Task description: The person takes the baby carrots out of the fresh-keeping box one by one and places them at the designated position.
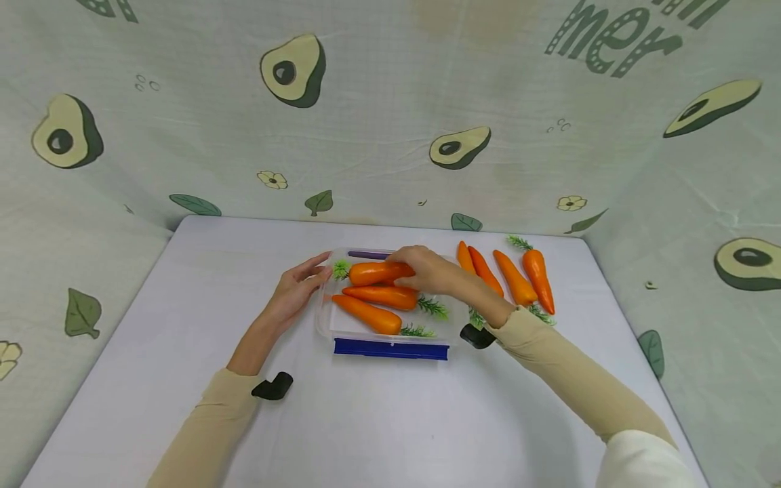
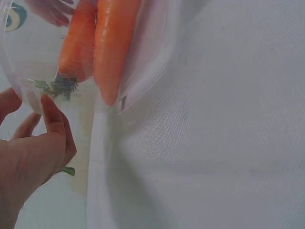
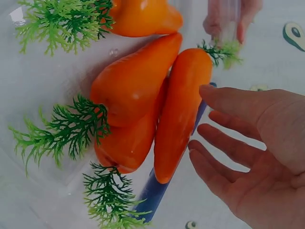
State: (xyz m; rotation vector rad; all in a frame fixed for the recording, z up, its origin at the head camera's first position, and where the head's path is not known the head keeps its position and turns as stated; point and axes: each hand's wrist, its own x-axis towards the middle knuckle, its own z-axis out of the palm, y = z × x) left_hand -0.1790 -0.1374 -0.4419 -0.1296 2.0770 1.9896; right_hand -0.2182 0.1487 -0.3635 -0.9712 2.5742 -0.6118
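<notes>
A clear plastic container [image 1: 325, 324] with blue latches holds several orange carrots with green tops. My left hand [image 1: 291, 296] pinches its left wall, with thumb and fingers either side of the rim in the left wrist view. The uppermost carrot [image 3: 183, 107] lies at the far side of the container, its green top toward the left hand. My right hand [image 3: 259, 143] is beside that carrot, fingers spread and loosely bent, fingertips right at its surface. Nearer carrots [image 1: 369, 314] lie with their tops to the right; another carrot [image 3: 126, 145] is partly hidden under one of them.
To the right of the container, several more carrots [image 1: 514, 278] lie on the white table [image 1: 390, 420], partly behind the right forearm. A blue latch [image 1: 390, 349] hangs out along the container's near side. Patterned cloth [image 1: 378, 135] stands behind the table.
</notes>
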